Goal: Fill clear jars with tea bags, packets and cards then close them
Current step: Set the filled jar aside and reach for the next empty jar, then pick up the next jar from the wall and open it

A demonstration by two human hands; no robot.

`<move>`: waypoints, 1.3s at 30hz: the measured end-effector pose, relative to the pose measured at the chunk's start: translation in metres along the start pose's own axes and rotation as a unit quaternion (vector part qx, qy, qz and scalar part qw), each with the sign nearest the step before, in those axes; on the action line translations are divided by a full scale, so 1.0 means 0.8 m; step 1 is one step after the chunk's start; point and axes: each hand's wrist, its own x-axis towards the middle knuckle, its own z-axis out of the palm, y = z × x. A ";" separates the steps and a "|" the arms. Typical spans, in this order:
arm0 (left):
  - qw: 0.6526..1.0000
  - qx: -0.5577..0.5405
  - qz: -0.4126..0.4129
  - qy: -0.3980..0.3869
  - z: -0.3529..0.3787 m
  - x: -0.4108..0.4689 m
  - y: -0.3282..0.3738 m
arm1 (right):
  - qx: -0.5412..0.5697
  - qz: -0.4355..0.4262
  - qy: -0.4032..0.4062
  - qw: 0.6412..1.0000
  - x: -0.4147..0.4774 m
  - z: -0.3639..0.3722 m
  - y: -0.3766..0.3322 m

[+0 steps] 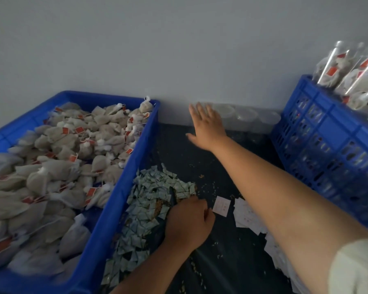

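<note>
Right hand [206, 126] spreads open toward clear jars [245, 115]; left hand [187, 221] curls over triangular packets [153, 187] beside the tray [123, 177], grip unclear.

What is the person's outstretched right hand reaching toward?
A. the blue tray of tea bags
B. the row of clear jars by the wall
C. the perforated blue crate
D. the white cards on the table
B: the right hand, fingers spread and holding nothing, is up at the clear jars lined against the wall.
</note>
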 end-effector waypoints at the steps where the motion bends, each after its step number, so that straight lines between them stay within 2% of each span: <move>1: 1.000 -0.001 0.001 0.000 -0.001 0.000 0.000 | -0.006 0.010 -0.012 1.000 0.012 0.001 0.001; 5: 1.000 -0.001 -0.001 0.005 -0.002 -0.001 0.000 | -0.030 0.035 -0.043 0.998 0.034 0.004 0.007; 12: 1.000 0.004 -0.005 0.000 -0.002 0.000 0.002 | -0.002 -0.010 0.039 0.999 0.029 0.007 -0.003; 18: 1.000 0.000 -0.006 0.008 -0.002 -0.001 0.002 | 0.066 0.022 0.090 0.993 0.024 0.007 0.001; 22: 1.000 0.000 -0.007 0.008 -0.002 -0.001 0.003 | 0.084 0.044 0.034 0.995 0.021 0.007 -0.003; 27: 1.000 0.004 -0.007 0.005 -0.005 0.000 0.005 | 0.118 -0.001 0.146 0.982 0.005 0.000 -0.008; 29: 1.000 0.007 -0.009 0.006 -0.004 -0.001 0.007 | 0.115 -0.006 0.111 0.987 0.002 0.001 -0.010; 32: 1.000 0.013 -0.006 0.006 -0.004 -0.004 0.009 | 0.135 -0.004 -0.013 0.991 0.005 0.008 -0.013; 35: 1.000 0.011 -0.005 0.001 -0.002 -0.003 0.007 | 0.105 -0.040 -0.091 0.989 0.020 0.019 -0.030; 37: 1.000 0.006 -0.009 -0.002 -0.003 -0.002 0.006 | 0.090 -0.046 -0.124 0.987 0.027 0.028 -0.048; 39: 1.000 0.006 -0.007 -0.001 -0.002 -0.001 0.005 | 0.137 -0.016 -0.117 0.984 0.032 0.039 -0.063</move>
